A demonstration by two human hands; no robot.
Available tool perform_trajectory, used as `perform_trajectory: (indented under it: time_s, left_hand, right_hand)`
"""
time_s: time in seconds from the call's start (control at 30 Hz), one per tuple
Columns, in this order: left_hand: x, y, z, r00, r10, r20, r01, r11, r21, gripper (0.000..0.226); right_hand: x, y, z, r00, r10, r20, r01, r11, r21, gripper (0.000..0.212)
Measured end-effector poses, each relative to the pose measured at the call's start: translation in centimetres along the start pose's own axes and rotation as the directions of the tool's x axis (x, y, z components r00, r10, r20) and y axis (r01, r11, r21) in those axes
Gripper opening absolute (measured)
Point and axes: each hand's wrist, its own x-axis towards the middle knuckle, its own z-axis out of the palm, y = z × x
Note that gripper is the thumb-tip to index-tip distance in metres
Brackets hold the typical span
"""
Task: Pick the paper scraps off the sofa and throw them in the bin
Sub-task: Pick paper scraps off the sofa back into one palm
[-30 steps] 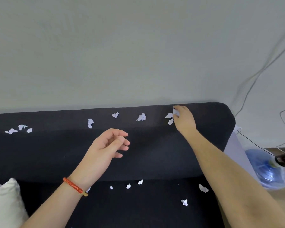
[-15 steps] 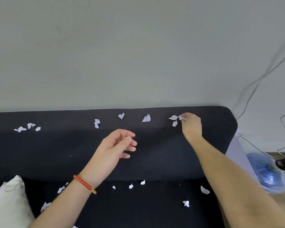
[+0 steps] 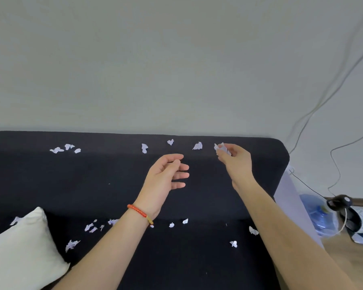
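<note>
My right hand (image 3: pixel 236 159) pinches gathered scraps (image 3: pixel 222 148); the next scrap (image 3: pixel 197 146) lies just left on the sofa (image 3: pixel 50 174) backrest top. My left hand (image 3: pixel 168 174) hangs relaxed, empty.

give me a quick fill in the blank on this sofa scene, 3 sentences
1. The right hand pinches a bunch of paper scraps above the sofa's ____ .
2. The left hand holds ____ .
3. The red bracelet sits on the ____ wrist.

Missing words: backrest; nothing; left
</note>
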Motion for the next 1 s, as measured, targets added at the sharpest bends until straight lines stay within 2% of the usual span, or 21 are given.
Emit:
perform_trajectory:
  time_s: [0.13, 0.27, 0.43, 0.57, 0.73, 1.0]
  left_hand:
    - [-3.5, 0.7, -2.3, 0.998, -0.037, -0.058, 0.030, 0.992, -0.123, 0.023]
    - [-7.7, 0.5, -5.5, 0.990, -0.096, -0.099, 0.055, 0.933, -0.355, 0.024]
    - [-12.5, -1.6, -9.4, 0.977, -0.211, -0.030, 0.134, 0.720, -0.681, 0.038]
    - [-16.4, -3.7, -13.4, 0.954, -0.292, 0.071, 0.243, 0.609, -0.755, 0.037]
    - [-20.2, -5.0, -17.6, 0.932, -0.353, 0.080, 0.267, 0.522, -0.810, 0.033]
    - [-23.7, -6.0, -21.2, 0.913, -0.390, 0.117, 0.298, 0.443, -0.846, 0.032]
  right_hand:
    - [-9.6, -4.4, 3.0, 0.989, -0.063, 0.137, 0.060, 0.998, 0.025, 0.008]
    - [-18.9, -7.6, 6.9, 0.968, -0.110, 0.225, 0.105, 0.994, 0.034, 0.008]
    - [-27.9, -8.5, 11.5, 0.953, -0.151, 0.264, 0.177, 0.981, -0.077, 0.014]
    - [-34.0, -7.0, 15.1, 0.942, -0.122, 0.311, 0.179, 0.970, -0.163, 0.016]
    - [-39.4, -5.1, 18.1, 0.945, -0.114, 0.307, 0.197, 0.947, -0.255, 0.027]
    - [-45.3, -4.5, 20.8, 0.936, -0.178, 0.304, 0.257, 0.935, -0.243, 0.044]
